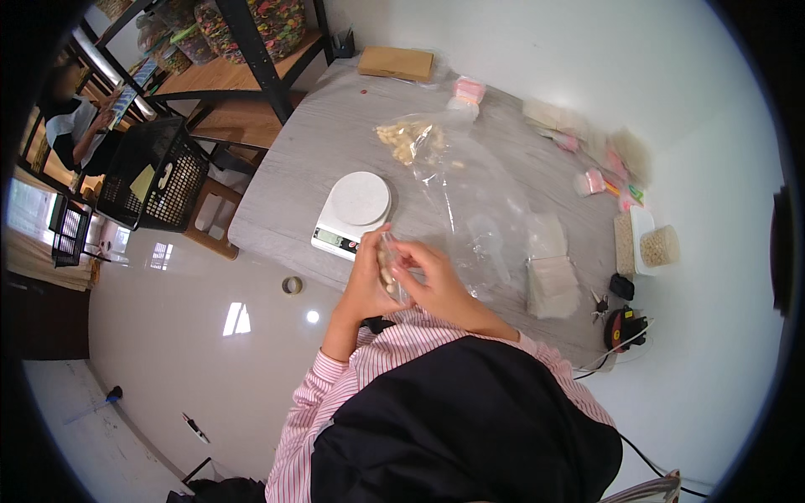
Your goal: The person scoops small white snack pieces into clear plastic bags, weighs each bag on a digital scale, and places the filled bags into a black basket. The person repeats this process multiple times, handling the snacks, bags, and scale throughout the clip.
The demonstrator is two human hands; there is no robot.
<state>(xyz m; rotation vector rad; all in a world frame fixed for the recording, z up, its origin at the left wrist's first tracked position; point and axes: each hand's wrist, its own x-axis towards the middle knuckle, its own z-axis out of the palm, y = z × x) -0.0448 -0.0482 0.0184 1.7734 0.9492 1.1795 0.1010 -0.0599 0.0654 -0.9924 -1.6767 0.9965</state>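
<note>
Close to my body, over the table's near edge, I hold a small clear plastic bag (388, 267) with pale, nut-like pieces inside. My left hand (362, 281) is closed around its left side. My right hand (438, 285) grips it from the right, fingers bent against the plastic. Just beyond my hands stands a white kitchen scale (359, 201) with a round, bare platform and a small display. Farther off lies a large clear plastic bag (478, 184), spread out, with more pale pieces (411, 141) gathered at its far left end.
A stack of flat clear bags (552, 285) lies to the right, near a tub of pale grains (658, 246) and a black device (625, 329). A brown packet (396, 63) rests at the back. Leftward are a shelf (210, 80), a black crate (159, 180) and a seated person (75, 126).
</note>
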